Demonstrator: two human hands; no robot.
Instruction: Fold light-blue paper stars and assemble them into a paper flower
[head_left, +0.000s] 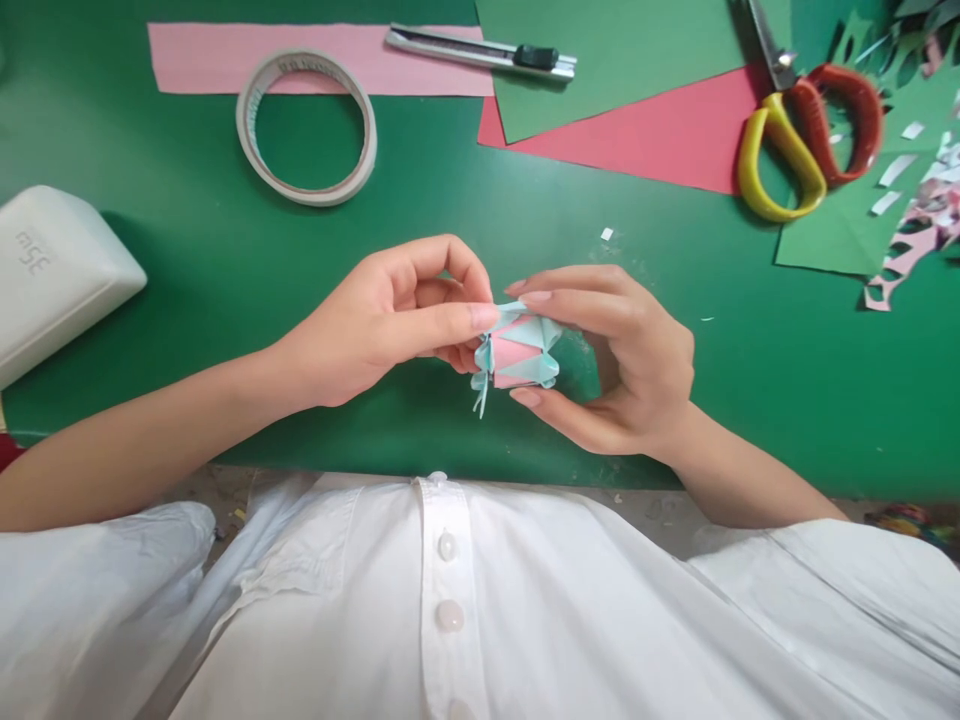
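Note:
A small rolled paper craft (517, 352), pink with pale blue pointed cutouts round it, is held between my two hands above the green table. My left hand (405, 305) pinches its upper left edge between thumb and fingers. Around its right side curves my right hand (630, 350), with fingertips on the top edge and the thumb at the lower edge. A thin pale blue strip hangs from the craft's lower left. The far side of the craft and some left fingertips are hidden.
A tape roll (247, 130) and a box cutter (480, 52) lie on a pink paper strip (195, 60). Scissors (780, 150) rest on red paper (637, 140) and green paper (600, 70). Paper scraps (911, 240) lie far right; a white box (60, 270) stands left.

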